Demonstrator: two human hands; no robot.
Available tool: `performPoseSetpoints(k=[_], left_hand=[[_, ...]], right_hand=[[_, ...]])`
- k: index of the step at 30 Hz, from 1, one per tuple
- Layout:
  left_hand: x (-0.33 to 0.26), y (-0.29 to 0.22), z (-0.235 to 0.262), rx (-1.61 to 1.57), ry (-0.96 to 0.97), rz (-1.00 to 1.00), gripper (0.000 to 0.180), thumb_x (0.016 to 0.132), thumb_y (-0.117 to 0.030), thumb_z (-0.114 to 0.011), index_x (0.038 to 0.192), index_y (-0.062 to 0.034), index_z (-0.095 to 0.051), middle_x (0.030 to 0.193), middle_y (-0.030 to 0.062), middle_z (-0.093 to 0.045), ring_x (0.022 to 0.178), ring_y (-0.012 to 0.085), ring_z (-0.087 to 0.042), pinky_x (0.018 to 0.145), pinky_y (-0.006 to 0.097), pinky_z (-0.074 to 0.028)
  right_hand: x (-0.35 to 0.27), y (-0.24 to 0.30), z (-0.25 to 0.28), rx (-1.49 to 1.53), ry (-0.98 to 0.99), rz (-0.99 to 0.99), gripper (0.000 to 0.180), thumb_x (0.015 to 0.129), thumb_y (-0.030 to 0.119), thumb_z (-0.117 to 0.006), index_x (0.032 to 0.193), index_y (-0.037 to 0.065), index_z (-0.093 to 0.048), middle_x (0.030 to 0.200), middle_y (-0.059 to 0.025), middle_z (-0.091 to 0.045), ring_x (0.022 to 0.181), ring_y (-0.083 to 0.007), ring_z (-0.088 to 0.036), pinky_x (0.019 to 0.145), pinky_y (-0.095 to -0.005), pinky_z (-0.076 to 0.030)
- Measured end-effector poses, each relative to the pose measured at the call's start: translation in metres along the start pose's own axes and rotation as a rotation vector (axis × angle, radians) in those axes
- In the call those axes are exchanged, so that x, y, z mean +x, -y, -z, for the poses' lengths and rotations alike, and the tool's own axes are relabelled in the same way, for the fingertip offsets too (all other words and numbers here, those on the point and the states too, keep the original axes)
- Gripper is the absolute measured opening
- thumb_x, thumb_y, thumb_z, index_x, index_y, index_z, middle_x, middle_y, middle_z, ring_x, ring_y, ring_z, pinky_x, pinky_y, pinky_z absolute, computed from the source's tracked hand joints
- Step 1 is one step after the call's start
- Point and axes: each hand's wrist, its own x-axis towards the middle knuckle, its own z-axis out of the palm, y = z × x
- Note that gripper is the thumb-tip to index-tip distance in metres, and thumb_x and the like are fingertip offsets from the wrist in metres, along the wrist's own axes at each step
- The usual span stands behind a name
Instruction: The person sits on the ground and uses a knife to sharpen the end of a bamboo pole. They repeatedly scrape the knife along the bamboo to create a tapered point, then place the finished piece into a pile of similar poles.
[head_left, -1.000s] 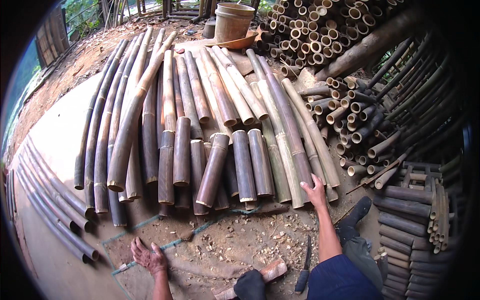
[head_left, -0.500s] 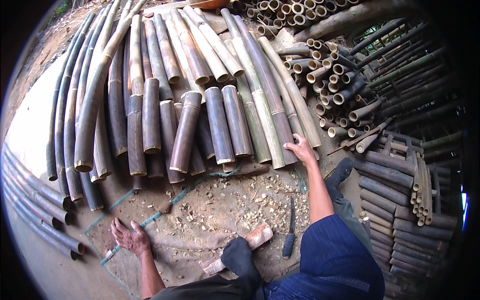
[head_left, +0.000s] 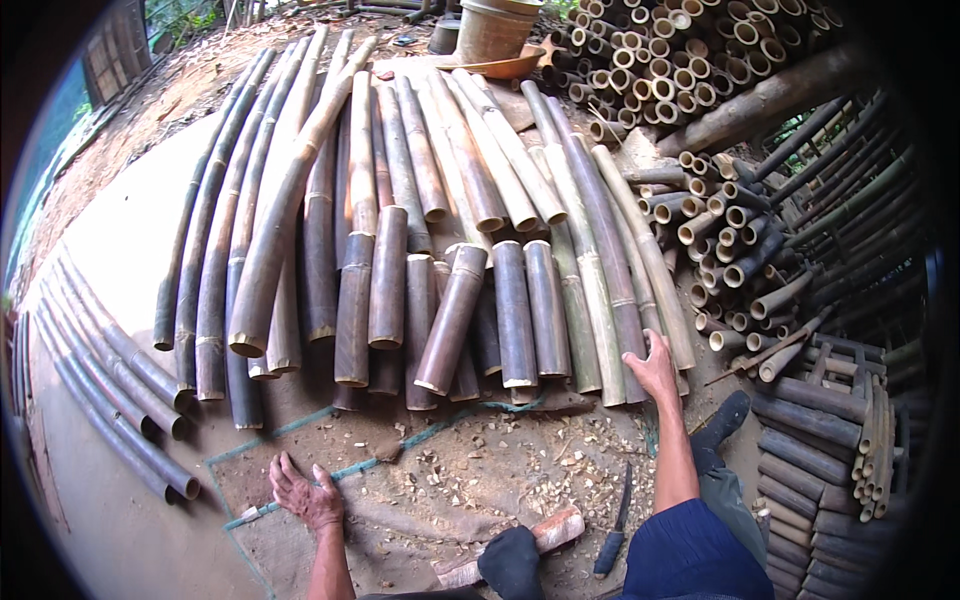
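One ringed, purplish bamboo pole sits by the right hand, can't tell if gripped; left hand is splayed loose.

Floor grey-brown at left, bleached white by daylight toward far left. Beyond it, reddish-brown earth strewn with litter. Far left: upright brown slatted panel; green foliage behind. Right side shaded, dark pole framework, daylight showing through gaps.
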Motion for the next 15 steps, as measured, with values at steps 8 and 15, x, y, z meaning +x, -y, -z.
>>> performPoseSetpoints(k=[8, 15], left_hand=[[0.001, -0.001, 0.003, -0.044, -0.021, -0.004, 0.076, 0.085, -0.035, -0.064, 0.152, -0.0075, -0.042, 0.158, 0.0152, -0.039, 0.151, 0.0362, -0.031, 0.123, 0.055, -0.022], [0.002, 0.001, 0.004, -0.077, -0.003, -0.004, 0.075, 0.086, -0.036, -0.063, 0.152, -0.0067, -0.043, 0.157, 0.0172, -0.039, 0.15, 0.0384, -0.031, 0.123, 0.056, -0.02]], right_hand=[[0.059, 0.271, -0.068, 0.441, 0.033, 0.655, 0.038, 0.089, 0.018, -0.069, 0.12, -0.004, -0.064, 0.107, -0.0229, -0.069, 0.102, -0.0395, -0.068, 0.095, -0.0456, -0.054], [0.144, 0.396, -0.181, -0.069, 0.414, 0.445, 0.046, 0.087, 0.028, -0.07, 0.117, -0.008, -0.07, 0.126, -0.0314, -0.069, 0.121, -0.0436, -0.067, 0.103, -0.0509, -0.054]])
